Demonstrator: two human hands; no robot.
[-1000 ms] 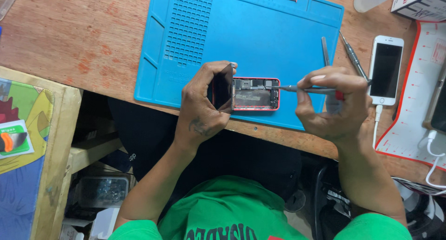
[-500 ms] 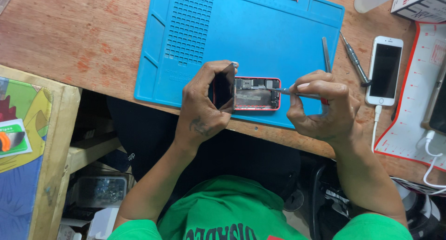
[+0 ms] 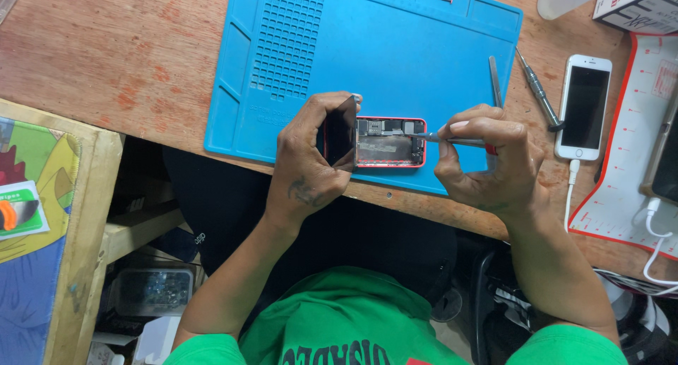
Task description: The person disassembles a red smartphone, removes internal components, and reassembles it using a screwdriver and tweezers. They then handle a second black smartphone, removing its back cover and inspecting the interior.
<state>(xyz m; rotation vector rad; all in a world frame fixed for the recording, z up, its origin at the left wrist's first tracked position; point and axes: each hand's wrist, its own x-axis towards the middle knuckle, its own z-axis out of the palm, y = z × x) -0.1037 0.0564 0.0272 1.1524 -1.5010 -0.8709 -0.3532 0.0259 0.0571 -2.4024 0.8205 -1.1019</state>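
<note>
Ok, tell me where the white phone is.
In the head view, the white phone lies screen-up on the wooden table, right of the blue mat, beside a screwdriver.

Even, bright light falls from above on the bench (image 3: 106, 61) and blue mat (image 3: 395, 47) (no harsh glare). Lower frame under the bench lies in deep shadow. Focus is sharp centrally, slightly softer at the edges.

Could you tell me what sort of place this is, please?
Probably a phone repair bench. A blue repair mat lies on a wooden table, the left hand holds an opened red phone while the right hand works a screwdriver, and a white phone charges nearby.
</note>
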